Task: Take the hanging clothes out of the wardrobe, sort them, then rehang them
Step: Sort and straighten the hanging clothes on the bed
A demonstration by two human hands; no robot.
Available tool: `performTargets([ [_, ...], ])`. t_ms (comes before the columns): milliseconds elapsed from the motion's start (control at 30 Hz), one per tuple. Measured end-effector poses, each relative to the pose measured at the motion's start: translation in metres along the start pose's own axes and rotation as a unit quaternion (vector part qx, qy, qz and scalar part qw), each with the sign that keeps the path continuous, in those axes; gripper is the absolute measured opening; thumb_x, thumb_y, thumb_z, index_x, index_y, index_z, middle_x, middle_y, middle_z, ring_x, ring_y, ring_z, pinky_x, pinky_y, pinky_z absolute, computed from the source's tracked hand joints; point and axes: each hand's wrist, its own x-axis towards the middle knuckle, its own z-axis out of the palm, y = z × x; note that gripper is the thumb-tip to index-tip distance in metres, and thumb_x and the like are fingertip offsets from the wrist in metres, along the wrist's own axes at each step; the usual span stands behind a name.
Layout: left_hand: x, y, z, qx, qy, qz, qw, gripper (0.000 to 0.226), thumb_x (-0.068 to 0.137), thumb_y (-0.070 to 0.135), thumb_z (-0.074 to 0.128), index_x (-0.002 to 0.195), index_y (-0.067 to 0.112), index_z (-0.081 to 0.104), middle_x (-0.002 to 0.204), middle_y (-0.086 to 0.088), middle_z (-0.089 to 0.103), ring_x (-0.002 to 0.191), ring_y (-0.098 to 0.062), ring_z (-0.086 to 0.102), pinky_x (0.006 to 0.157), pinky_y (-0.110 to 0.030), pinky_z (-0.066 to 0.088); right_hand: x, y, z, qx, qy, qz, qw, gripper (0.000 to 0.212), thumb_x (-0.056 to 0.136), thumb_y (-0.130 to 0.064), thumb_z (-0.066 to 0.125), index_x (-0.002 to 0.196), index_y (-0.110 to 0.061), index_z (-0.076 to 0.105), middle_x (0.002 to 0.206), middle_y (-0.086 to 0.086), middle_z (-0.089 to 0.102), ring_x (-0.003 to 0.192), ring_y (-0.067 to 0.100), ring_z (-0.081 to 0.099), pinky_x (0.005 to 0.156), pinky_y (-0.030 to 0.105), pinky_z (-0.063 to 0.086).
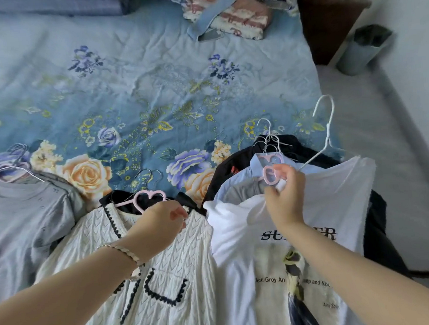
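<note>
Pinched the collar of the white T-shirt (338,204), spread on the bed (151,78), in the fingertips of the right hand (284,195), with the white hanger (326,119) slanting up and rightward just beyond them, and gripped the neckline of the cream sweater (161,293) in the curled left hand (161,222).

Bare on both sides, from forearm down to fingertip: left hand (166,219) and right hand (285,195) uncovered, forearms likewise all the way back to the near edge. Wears a bracelet (124,252) on the left wrist. Slim braided cord, pale cream strands plaited with darker brownish ones, laid as what looks like two bands close together. Runs slantwise over the wrist. Plait plain to see on the upper side; underside hidden behind the wrist. Clasp too small to make out.
</note>
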Motion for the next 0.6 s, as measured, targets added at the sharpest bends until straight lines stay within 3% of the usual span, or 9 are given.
performTargets([
  [100, -0.056, 0.013, -0.022, -0.002, 0.013, 0.048, 0.999, 0.031, 0.091, 0.006, 0.043, 0.073, 0.027, 0.057, 0.080, 0.003, 0.069, 0.083, -0.027, 0.068, 0.060, -0.026, 0.050, -0.015, -0.060, -0.028, 0.011, 0.022, -0.070, 0.997, 0.037, 0.066, 0.021, 0.050, 0.099, 0.007, 0.060, 0.104, 0.028, 0.051, 0.093, 0.015, 0.038, 0.081, -0.007, 0.026],
  [167, -0.096, 0.020, -0.039, -0.013, 0.033, 0.085, 0.996, 0.032, 0.090, 0.005, 0.045, 0.071, 0.028, 0.057, 0.079, 0.000, 0.069, 0.082, -0.028, 0.068, 0.060, -0.026, 0.048, -0.026, -0.109, -0.049, 0.021, 0.033, -0.125, 0.991, 0.033, 0.063, 0.015, 0.047, 0.091, 0.006, 0.062, 0.102, 0.029, 0.052, 0.098, 0.021, 0.044, 0.083, -0.007, 0.024],
  [267, -0.165, 0.027, -0.067, -0.037, 0.086, 0.144, 0.985, 0.016, 0.088, 0.008, 0.053, 0.088, 0.021, 0.063, 0.084, 0.002, 0.066, 0.082, -0.020, 0.062, 0.075, -0.023, 0.045, -0.058, -0.186, -0.082, 0.062, 0.012, -0.174, 0.983, 0.029, 0.068, 0.017, 0.049, 0.091, 0.004, 0.063, 0.111, 0.016, 0.043, 0.078, -0.014, 0.043, 0.077, -0.008, 0.025],
  [333, -0.215, 0.028, -0.083, -0.069, 0.115, 0.187, 0.973, 0.021, 0.087, 0.015, 0.059, 0.108, 0.019, 0.061, 0.097, 0.004, 0.062, 0.089, -0.013, 0.060, 0.083, -0.022, 0.045, -0.091, -0.234, -0.099, 0.079, -0.019, -0.199, 0.977, 0.028, 0.072, 0.015, 0.052, 0.093, -0.002, 0.062, 0.115, 0.011, 0.038, 0.073, -0.019, 0.043, 0.074, -0.006, 0.028],
  [400, -0.265, 0.022, -0.099, -0.078, 0.159, 0.228, 0.957, 0.039, 0.082, 0.021, 0.064, 0.120, 0.019, 0.054, 0.110, 0.004, 0.057, 0.099, -0.008, 0.055, 0.090, -0.020, 0.042, -0.129, -0.275, -0.109, 0.084, -0.033, -0.242, 0.966, 0.025, 0.075, 0.012, 0.054, 0.093, -0.004, 0.061, 0.119, 0.014, 0.039, 0.092, -0.008, 0.048, 0.078, -0.004, 0.030],
  [467, -0.311, 0.011, -0.114, -0.047, 0.207, 0.251, 0.944, 0.049, 0.083, 0.017, 0.064, 0.129, 0.017, 0.047, 0.122, 0.001, 0.053, 0.109, -0.009, 0.051, 0.089, -0.016, 0.035, -0.171, -0.314, -0.114, 0.094, -0.041, -0.296, 0.950, 0.023, 0.076, 0.010, 0.055, 0.094, -0.003, 0.062, 0.122, 0.022, 0.040, 0.116, 0.015, 0.046, 0.083, -0.005, 0.028],
  [533, -0.355, -0.005, -0.130, -0.002, 0.258, 0.250, 0.933, 0.050, 0.087, 0.016, 0.060, 0.133, 0.017, 0.042, 0.124, -0.002, 0.051, 0.113, -0.014, 0.049, 0.081, -0.014, 0.030, -0.215, -0.352, -0.116, 0.111, -0.057, -0.351, 0.928, 0.022, 0.077, 0.009, 0.055, 0.094, -0.002, 0.063, 0.124, 0.028, 0.039, 0.121, 0.006, 0.036, 0.084, -0.009, 0.025],
  [600, -0.398, -0.024, -0.145, 0.050, 0.305, 0.224, 0.924, 0.047, 0.090, 0.020, 0.054, 0.134, 0.019, 0.039, 0.122, -0.003, 0.054, 0.112, -0.020, 0.051, 0.078, -0.022, 0.033, -0.261, -0.387, -0.114, 0.119, -0.076, -0.390, 0.910, 0.024, 0.077, 0.009, 0.056, 0.095, -0.004, 0.064, 0.130, 0.028, 0.036, 0.119, 0.003, 0.032, 0.084, -0.011, 0.021],
])
